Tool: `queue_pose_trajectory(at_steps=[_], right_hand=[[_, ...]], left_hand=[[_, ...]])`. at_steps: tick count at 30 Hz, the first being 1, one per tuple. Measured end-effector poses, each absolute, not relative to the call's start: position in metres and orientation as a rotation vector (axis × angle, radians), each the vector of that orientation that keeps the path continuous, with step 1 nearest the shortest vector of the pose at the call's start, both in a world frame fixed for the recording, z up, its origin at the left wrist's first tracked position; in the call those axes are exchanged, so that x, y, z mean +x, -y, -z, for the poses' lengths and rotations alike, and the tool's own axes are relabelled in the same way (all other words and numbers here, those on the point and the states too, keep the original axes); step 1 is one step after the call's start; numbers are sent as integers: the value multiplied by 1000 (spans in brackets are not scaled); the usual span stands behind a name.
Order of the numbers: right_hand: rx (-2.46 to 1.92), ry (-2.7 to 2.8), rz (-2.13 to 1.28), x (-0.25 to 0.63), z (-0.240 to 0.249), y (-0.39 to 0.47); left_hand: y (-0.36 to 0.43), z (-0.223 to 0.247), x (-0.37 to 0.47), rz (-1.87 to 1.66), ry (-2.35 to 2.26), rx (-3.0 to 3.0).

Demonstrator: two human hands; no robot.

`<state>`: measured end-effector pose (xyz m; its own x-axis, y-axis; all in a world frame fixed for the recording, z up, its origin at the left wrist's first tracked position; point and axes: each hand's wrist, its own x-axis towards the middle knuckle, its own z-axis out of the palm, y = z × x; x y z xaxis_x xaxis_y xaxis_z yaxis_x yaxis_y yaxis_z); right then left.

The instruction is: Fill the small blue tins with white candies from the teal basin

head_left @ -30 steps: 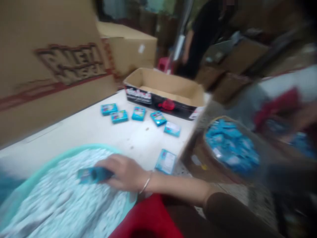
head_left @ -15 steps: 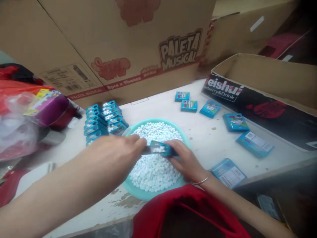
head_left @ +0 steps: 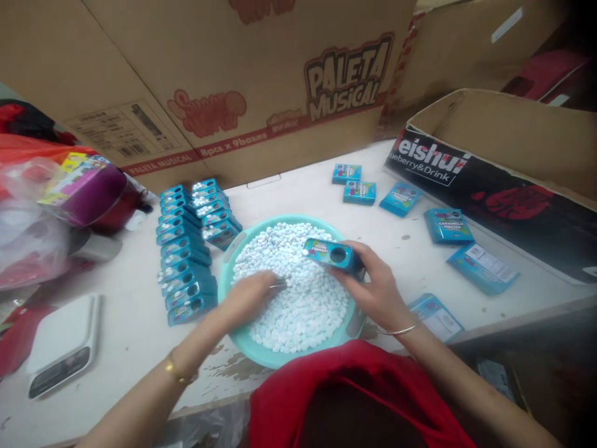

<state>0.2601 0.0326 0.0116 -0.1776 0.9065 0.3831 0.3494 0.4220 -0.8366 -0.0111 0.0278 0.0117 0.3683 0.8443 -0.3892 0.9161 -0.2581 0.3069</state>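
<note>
A turquoise basin (head_left: 226, 274) full of small pale round candies (head_left: 298, 311) stands in front of me. My left hand (head_left: 249, 297) is low over the candies, its fingers closed on a small metal scoop (head_left: 278, 284), whose end is sunk among them. My right hand (head_left: 373, 280) grips a blue candy box (head_left: 321, 250) above the basin's right half. This box lies tilted on its side, with a dark round hole facing up and a few candies at its left end. Left of the basin, blue boxes (head_left: 186, 249) stand in two rows, candies showing on several.
Several blue boxes (head_left: 448, 225) lie on the table's right side, beside an open black carton (head_left: 504, 196). A large cardboard box (head_left: 261, 143) walls off the back. A white scale (head_left: 65, 339) sits at left, with plastic bags and a purple package (head_left: 88, 193) behind it.
My left hand has drawn the scoop away from the box and lowered it left into the candies. The box in my right hand has risen slightly, its holed side now showing.
</note>
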Motion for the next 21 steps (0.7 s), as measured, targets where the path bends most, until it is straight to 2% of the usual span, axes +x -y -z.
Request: queue_pose_trajectory(at_steps=[3,7,15,21], right_hand=[[-1125,1703,-727,261,-9,-35],[-1148,1679,-730,262,-4,-36],[-1098,1748,-739,258,-1,-37],[-939,1929,-713,243,-1,-35]], left_hand=[[-24,14,9,79,-1478,2117],[-22,4,2,-34,-1420,2025],[-19,-72,-34,-296,-1362,1985],[-30,-135,-23,-76,-1341,2277]])
